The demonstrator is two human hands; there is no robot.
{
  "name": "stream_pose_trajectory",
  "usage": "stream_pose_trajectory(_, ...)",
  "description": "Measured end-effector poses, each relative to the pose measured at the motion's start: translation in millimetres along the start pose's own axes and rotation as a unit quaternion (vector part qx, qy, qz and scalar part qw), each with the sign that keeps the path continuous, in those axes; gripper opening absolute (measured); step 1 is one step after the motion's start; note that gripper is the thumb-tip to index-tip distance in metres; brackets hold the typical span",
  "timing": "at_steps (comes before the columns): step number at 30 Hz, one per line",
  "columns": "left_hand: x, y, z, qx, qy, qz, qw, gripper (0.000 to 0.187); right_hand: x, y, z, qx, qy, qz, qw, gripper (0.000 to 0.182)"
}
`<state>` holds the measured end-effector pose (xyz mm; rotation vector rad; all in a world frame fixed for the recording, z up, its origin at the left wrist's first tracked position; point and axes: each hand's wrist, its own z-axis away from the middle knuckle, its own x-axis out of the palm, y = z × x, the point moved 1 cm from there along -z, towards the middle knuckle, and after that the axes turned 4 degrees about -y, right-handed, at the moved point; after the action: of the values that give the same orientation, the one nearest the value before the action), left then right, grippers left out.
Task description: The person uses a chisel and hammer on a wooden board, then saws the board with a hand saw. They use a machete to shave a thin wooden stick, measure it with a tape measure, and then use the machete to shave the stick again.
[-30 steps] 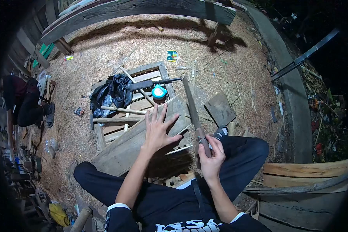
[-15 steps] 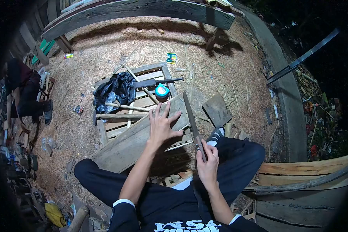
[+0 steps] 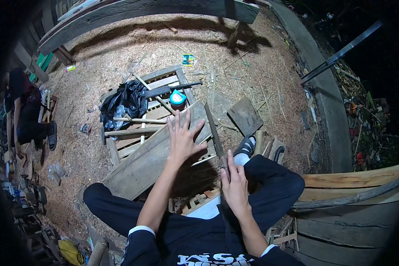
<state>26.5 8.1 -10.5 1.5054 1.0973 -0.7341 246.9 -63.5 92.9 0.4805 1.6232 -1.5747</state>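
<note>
My left hand lies with fingers spread on a wide grey wooden board, pressing near its far end. My right hand is closed round the handle of a long narrow-bladed tool; I cannot make out whether it is a saw or a knife. Its dark blade points away from me along the right end of the board. Under the board is a slatted wooden frame. On that frame rest a round container with a turquoise lid, a black plastic bag and a broad blade with a dark handle.
A square wood piece lies right of the board, near my sandalled foot. Beyond stands a long wooden bench. Another person crouches at the left. Planks are at lower right; wood shavings cover the ground.
The view has shifted slightly, so the scene sits a little further left and up. My right hand and the blade have moved slightly away from me. My left hand stays on the board.
</note>
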Motion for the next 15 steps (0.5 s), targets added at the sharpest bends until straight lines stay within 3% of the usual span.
stream_pose_trajectory(7,2.9,-2.2,-2.4,0.012,0.004,-0.018,1.000,0.082,2.6,10.7,12.1,0.006,-0.019,0.082,0.996,0.048)
stream_pose_trajectory(15,-2.7,0.6,-4.4,0.003,-0.010,-0.016,1.000,0.085,12.7,10.9,32.8,-0.028,0.061,0.075,0.995,0.046)
